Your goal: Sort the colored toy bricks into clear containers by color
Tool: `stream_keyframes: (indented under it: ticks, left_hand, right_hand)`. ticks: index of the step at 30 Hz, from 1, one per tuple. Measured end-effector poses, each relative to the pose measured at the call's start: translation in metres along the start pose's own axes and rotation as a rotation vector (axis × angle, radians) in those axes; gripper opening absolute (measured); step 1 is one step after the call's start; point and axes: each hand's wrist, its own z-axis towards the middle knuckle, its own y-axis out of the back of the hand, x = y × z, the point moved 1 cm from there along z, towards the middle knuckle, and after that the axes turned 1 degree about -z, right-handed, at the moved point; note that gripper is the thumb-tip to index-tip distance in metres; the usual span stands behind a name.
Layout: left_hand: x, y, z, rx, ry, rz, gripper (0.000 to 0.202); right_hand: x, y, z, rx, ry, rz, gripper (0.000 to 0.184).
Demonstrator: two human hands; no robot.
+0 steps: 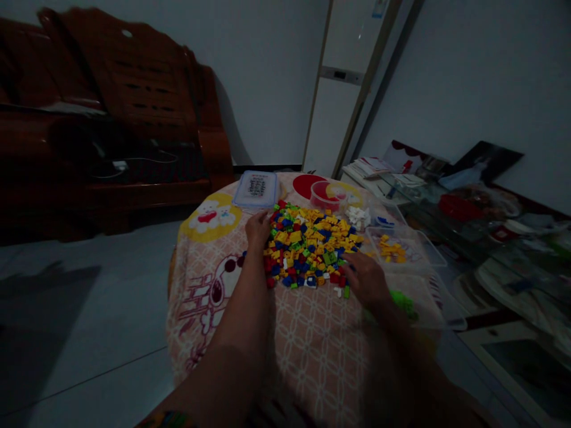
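Note:
A heap of small plastic building bricks point(307, 238) in yellow, red, blue, green and white spreads over the middle of a cloth-covered round table point(312, 351). My left hand point(259, 229) lies along the heap's left edge, fingers bent loosely toward the bricks, with nothing visible in them. At the right edge is my right hand point(368, 278), its thumb and fingers apart beside the bricks. Near its fingertips lie a green brick point(347, 292) and a few white ones. The far fingers of both hands are partly hidden and dim.
Right of the heap, clear plastic trays hold yellow bricks point(391, 249), green bricks point(402, 303) and blue bricks point(384, 221). White bricks point(358, 217) sit by a round clear tub point(328, 199). A blue-rimmed lid point(256, 189) lies at the back left. A cluttered glass table point(446, 220) stands right.

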Motion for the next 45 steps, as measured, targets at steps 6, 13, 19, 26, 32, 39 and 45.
stream_keyframes:
  ticks: [6, 13, 19, 26, 32, 39, 45]
  left_hand:
    - [0.001, 0.000, 0.001, -0.036, 0.031, -0.065, 0.041]
    - [-0.006, 0.001, 0.000, -0.024, 0.073, -0.075, 0.035]
    - [-0.004, -0.002, 0.003, -0.028, 0.086, -0.049, 0.035]
    - [0.001, -0.006, 0.007, -0.035, 0.090, -0.083, 0.035]
    - [0.002, -0.005, 0.007, -0.041, 0.113, -0.085, 0.034]
    - [0.001, -0.006, 0.007, -0.043, 0.119, -0.111, 0.036]
    - [0.003, -0.008, 0.007, -0.032, 0.090, -0.150, 0.034]
  right_hand:
    - [0.065, -0.044, 0.016, 0.111, 0.109, 0.052, 0.023]
    - [0.081, -0.055, 0.021, 0.145, 0.130, -0.131, 0.019]
    - [0.052, -0.032, 0.018, 0.034, 0.057, 0.190, 0.023]
    - [-0.048, 0.016, 0.038, -0.245, -0.398, 0.462, 0.021]
    - [-0.144, 0.029, 0.085, -0.505, -0.758, 0.442, 0.035]
    - [-0.112, 0.025, 0.094, -0.454, -0.483, 0.240, 0.040]
    - [-0.031, 0.008, 0.058, -0.256, -0.220, 0.309, 0.024]
